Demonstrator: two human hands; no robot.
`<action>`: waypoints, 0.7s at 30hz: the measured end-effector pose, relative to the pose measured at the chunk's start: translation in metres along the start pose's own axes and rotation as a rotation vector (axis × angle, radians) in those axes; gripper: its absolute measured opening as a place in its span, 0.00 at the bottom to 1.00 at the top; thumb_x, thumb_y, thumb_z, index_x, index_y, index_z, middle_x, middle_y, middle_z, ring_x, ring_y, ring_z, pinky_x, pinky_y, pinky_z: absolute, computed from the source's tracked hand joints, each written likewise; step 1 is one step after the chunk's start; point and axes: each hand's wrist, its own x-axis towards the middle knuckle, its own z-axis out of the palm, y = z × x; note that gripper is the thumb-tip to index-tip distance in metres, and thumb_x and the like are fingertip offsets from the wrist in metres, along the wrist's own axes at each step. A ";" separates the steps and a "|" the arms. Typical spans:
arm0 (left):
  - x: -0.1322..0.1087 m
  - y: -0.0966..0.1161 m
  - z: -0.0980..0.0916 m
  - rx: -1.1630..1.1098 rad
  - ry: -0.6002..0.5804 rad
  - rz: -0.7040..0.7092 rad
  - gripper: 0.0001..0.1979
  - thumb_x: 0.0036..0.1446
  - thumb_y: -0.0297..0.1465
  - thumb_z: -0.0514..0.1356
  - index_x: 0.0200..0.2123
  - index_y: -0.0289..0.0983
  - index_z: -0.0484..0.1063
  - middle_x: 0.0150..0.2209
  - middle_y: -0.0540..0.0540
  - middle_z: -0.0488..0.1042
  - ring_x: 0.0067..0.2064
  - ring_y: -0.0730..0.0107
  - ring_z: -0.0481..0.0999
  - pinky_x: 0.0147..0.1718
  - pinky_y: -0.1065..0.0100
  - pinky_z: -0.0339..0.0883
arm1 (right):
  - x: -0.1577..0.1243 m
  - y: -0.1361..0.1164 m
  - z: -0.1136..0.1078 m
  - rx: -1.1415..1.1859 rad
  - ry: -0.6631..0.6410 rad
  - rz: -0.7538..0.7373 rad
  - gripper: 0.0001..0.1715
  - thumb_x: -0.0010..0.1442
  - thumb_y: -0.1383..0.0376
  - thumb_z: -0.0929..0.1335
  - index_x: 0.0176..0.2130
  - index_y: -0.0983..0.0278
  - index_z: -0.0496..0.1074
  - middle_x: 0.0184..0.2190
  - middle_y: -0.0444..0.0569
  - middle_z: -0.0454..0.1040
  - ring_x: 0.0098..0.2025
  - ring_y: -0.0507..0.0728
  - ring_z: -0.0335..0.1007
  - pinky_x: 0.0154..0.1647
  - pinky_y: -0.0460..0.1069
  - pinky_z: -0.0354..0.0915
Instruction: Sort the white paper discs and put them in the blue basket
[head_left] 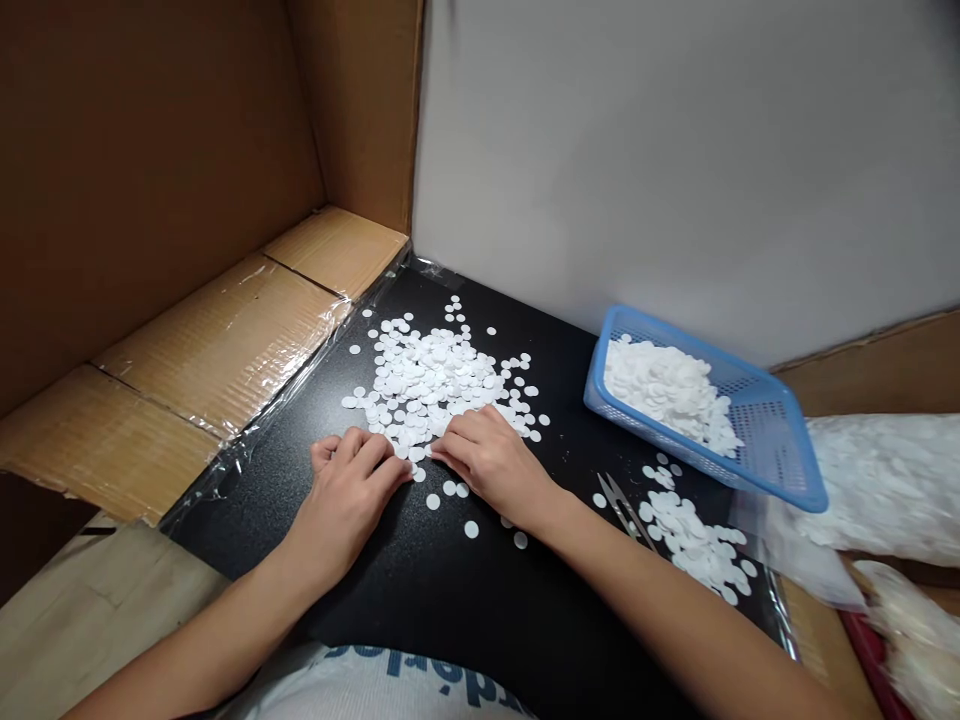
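Observation:
Small white discs (pixel 431 365) lie in a loose pile on the black table (pixel 420 590). At the pile's near edge is my left hand (pixel 352 490), its fingers curled and its fingertips close to a few discs. My right hand (pixel 491 460) rests just to the right, fingers bent and pressed together, the fingertips at a disc on the near side of the pile. Whatever each hand's fingertips hold is too small to make out. A few single discs (pixel 471 529) lie nearer to me, below the hands.
A blue basket (pixel 772 430) of white discs stands at the right. Metal scissors (pixel 622 505) and a smaller disc pile (pixel 694 540) lie in front of it. Cardboard (pixel 217 340) borders the left; a filled clear bag (pixel 892 480) sits far right.

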 end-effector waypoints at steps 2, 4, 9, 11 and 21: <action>0.000 0.001 -0.003 -0.030 0.004 -0.012 0.06 0.67 0.28 0.58 0.37 0.38 0.74 0.34 0.47 0.73 0.40 0.61 0.65 0.41 0.58 0.51 | -0.001 -0.001 -0.003 0.011 0.008 -0.007 0.16 0.72 0.66 0.61 0.35 0.65 0.73 0.31 0.49 0.73 0.36 0.56 0.65 0.41 0.52 0.56; 0.000 0.002 -0.007 -0.084 0.006 -0.048 0.07 0.67 0.27 0.57 0.36 0.38 0.73 0.35 0.48 0.73 0.40 0.61 0.66 0.42 0.58 0.51 | -0.002 -0.004 -0.008 0.061 0.001 0.021 0.12 0.71 0.67 0.63 0.35 0.65 0.72 0.32 0.49 0.73 0.36 0.56 0.65 0.41 0.52 0.56; -0.004 0.004 -0.011 -0.234 -0.095 -0.136 0.05 0.62 0.28 0.58 0.32 0.39 0.71 0.38 0.47 0.70 0.44 0.59 0.65 0.41 0.59 0.51 | -0.005 -0.014 -0.022 0.362 -0.157 0.383 0.10 0.61 0.73 0.69 0.30 0.63 0.69 0.28 0.42 0.70 0.31 0.53 0.66 0.35 0.48 0.59; -0.005 0.003 -0.010 -0.234 -0.111 -0.181 0.05 0.61 0.29 0.59 0.32 0.39 0.71 0.38 0.47 0.69 0.44 0.58 0.64 0.41 0.60 0.51 | -0.006 -0.015 -0.025 0.379 -0.212 0.470 0.12 0.60 0.73 0.70 0.28 0.62 0.67 0.27 0.42 0.69 0.29 0.52 0.65 0.31 0.47 0.58; -0.008 -0.007 -0.009 -0.324 0.085 -0.328 0.06 0.67 0.28 0.54 0.40 0.41 0.71 0.35 0.50 0.73 0.39 0.64 0.69 0.38 0.63 0.58 | -0.004 -0.012 -0.004 0.075 -0.003 0.134 0.05 0.68 0.67 0.67 0.39 0.64 0.73 0.34 0.49 0.72 0.36 0.56 0.66 0.40 0.51 0.61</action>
